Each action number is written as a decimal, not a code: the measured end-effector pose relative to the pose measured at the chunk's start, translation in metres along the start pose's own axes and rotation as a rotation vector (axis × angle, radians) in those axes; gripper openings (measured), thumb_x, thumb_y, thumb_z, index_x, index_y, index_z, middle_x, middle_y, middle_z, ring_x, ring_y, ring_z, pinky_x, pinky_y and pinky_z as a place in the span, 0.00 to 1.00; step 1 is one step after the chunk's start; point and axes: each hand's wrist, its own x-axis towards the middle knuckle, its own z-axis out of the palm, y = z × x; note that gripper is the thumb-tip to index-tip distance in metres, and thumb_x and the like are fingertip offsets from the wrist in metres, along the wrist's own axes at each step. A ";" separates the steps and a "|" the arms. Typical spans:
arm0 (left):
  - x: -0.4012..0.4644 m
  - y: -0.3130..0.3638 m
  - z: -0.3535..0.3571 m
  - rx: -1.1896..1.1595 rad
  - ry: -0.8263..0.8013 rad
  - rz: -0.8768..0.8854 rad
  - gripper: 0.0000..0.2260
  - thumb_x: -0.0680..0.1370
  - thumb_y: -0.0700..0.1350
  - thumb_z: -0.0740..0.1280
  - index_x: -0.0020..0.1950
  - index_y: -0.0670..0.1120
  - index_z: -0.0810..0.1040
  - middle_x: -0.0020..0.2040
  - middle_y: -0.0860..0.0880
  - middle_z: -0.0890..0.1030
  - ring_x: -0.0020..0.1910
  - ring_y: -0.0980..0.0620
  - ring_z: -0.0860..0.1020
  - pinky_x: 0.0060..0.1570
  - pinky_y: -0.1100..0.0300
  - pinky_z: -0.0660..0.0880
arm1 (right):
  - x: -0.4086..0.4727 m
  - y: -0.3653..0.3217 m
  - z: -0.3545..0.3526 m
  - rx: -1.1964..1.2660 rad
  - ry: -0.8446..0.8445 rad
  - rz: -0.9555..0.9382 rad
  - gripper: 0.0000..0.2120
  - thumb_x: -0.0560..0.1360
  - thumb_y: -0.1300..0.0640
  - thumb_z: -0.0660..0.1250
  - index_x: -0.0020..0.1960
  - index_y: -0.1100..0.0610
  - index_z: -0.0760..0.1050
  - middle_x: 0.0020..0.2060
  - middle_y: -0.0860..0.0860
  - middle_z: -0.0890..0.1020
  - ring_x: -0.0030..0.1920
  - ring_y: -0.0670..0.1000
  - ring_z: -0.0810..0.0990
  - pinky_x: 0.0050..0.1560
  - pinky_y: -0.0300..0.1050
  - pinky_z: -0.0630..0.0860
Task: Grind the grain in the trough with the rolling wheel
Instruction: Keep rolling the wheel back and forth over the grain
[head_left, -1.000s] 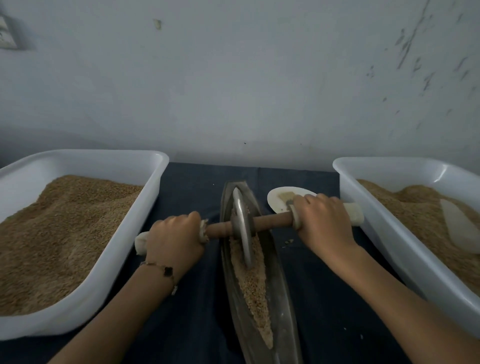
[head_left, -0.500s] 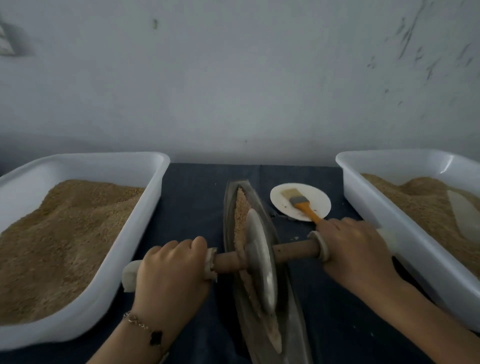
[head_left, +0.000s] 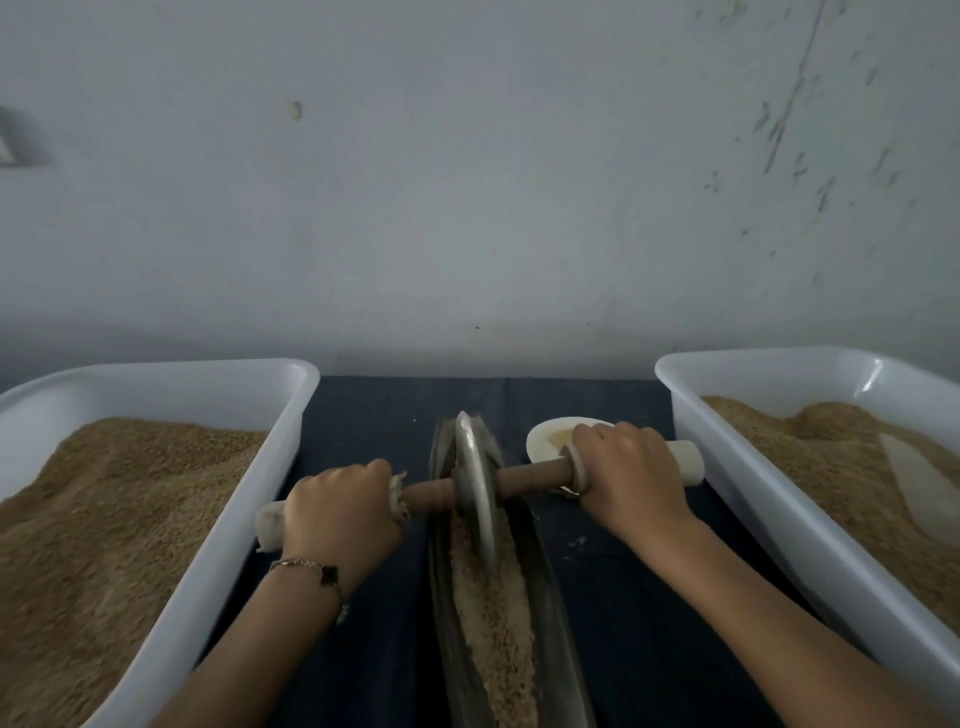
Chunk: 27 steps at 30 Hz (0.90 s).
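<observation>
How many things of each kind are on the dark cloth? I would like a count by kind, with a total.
White tubs of grain: 2
Metal trough: 1
Rolling wheel: 1
White plate: 1
Total: 5

A long, narrow metal trough (head_left: 550, 597) lies on the table, running from near to far, pointed at its far end. Tan, coarse grain (head_left: 493, 623) fills its channel along the near stretch. A grey metal rolling wheel (head_left: 475, 488) stands upright on edge near the trough's far end, on a wooden axle (head_left: 535, 474) with white handle ends.
</observation>
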 end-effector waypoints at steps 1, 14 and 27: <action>-0.002 -0.001 0.000 0.000 -0.010 -0.005 0.11 0.75 0.53 0.61 0.36 0.54 0.61 0.32 0.56 0.69 0.30 0.59 0.67 0.29 0.62 0.60 | -0.002 -0.001 -0.003 -0.004 0.016 -0.011 0.10 0.63 0.60 0.73 0.36 0.53 0.72 0.30 0.49 0.78 0.32 0.53 0.75 0.34 0.44 0.61; -0.113 -0.003 -0.042 -0.172 -0.182 -0.005 0.09 0.73 0.57 0.60 0.38 0.55 0.64 0.34 0.57 0.74 0.32 0.61 0.71 0.27 0.66 0.60 | -0.101 0.000 -0.081 0.008 0.106 -0.150 0.20 0.50 0.66 0.77 0.33 0.54 0.70 0.27 0.48 0.72 0.27 0.51 0.70 0.30 0.43 0.61; -0.056 -0.003 -0.011 -0.062 -0.007 0.032 0.12 0.75 0.53 0.62 0.36 0.54 0.61 0.33 0.56 0.70 0.31 0.57 0.68 0.27 0.62 0.58 | -0.048 -0.003 -0.023 0.047 0.114 -0.043 0.13 0.58 0.63 0.78 0.35 0.57 0.74 0.28 0.53 0.78 0.28 0.56 0.75 0.29 0.47 0.68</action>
